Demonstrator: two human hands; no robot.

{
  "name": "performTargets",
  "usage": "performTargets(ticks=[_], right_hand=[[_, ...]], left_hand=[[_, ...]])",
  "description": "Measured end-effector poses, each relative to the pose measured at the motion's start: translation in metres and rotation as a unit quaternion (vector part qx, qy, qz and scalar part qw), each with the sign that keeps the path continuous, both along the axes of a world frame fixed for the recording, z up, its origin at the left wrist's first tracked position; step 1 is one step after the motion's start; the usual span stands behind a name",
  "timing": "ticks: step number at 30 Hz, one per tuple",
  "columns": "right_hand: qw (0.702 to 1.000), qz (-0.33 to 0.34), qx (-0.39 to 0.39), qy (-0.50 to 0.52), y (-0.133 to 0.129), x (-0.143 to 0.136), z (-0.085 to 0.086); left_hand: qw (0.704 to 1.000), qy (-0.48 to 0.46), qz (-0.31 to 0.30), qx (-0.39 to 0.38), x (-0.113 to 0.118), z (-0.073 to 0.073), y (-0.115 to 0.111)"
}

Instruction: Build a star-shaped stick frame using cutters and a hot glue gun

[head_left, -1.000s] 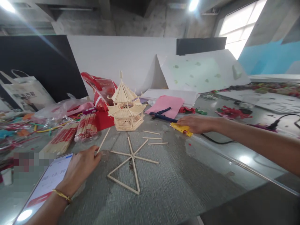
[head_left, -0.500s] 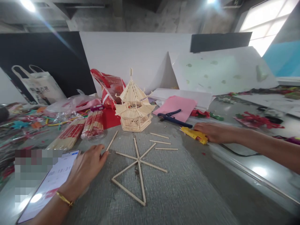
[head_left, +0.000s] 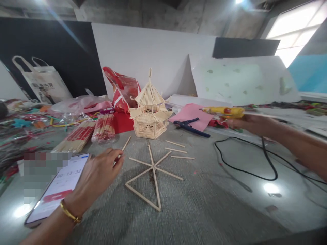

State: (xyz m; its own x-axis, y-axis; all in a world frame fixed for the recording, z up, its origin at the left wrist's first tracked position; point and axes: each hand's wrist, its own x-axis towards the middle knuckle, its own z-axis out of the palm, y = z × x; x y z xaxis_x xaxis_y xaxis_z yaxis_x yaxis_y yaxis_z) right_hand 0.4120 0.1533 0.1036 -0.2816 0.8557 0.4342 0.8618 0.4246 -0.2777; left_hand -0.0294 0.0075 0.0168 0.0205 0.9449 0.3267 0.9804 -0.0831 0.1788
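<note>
My left hand (head_left: 103, 172) is closed, its thumb and fingertips pinching the lower end of a thin wooden stick (head_left: 126, 143). On the right, my right hand (head_left: 245, 123) grips a yellow glue gun (head_left: 224, 111) in the air, its nozzle pointing left and its black cord (head_left: 245, 170) trailing over the table. Between the hands lies a star of joined sticks (head_left: 153, 166), with one more stick (head_left: 143, 196) closing a triangle at its lower left. Three loose sticks (head_left: 176, 150) rest to the upper right of the star.
A wooden-stick pavilion model (head_left: 150, 115) stands behind the star. Dark blue pliers (head_left: 190, 127) lie partly on pink paper (head_left: 195, 114). At the left are wrapped stick bundles (head_left: 103, 127) and a phone (head_left: 57, 187). A red bag (head_left: 122, 88) is behind.
My right hand has lifted the yellow glue gun off the table, and its cord now loops across the right side. My left hand stays at the stick. The view has shifted slightly.
</note>
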Motion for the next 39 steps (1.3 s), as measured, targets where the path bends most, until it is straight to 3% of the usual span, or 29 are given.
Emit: performTargets(ticks=[3, 5, 12, 20, 29, 39], right_hand=[[0.987, 0.064, -0.117, 0.095, -0.01, -0.014, 0.012], [0.977, 0.098, -0.141, 0.126, -0.014, -0.021, 0.016], [0.95, 0.187, -0.235, 0.087, -0.024, -0.05, 0.009], [0.921, 0.189, -0.341, 0.014, -0.032, -0.077, -0.013], [0.867, 0.357, -0.346, -0.036, -0.041, -0.111, -0.009], [0.879, 0.393, -0.267, -0.035, -0.045, -0.103, -0.026]], left_hand=[[0.999, -0.023, -0.04, 0.003, 0.004, -0.003, -0.002], [0.996, -0.045, -0.081, -0.003, 0.008, -0.006, -0.003], [0.977, -0.097, -0.189, -0.016, 0.021, -0.018, -0.004], [0.976, -0.102, -0.195, -0.001, 0.023, -0.022, -0.001], [0.975, -0.079, -0.209, 0.016, 0.022, -0.025, -0.002], [0.974, -0.056, -0.216, 0.035, 0.021, -0.022, -0.001]])
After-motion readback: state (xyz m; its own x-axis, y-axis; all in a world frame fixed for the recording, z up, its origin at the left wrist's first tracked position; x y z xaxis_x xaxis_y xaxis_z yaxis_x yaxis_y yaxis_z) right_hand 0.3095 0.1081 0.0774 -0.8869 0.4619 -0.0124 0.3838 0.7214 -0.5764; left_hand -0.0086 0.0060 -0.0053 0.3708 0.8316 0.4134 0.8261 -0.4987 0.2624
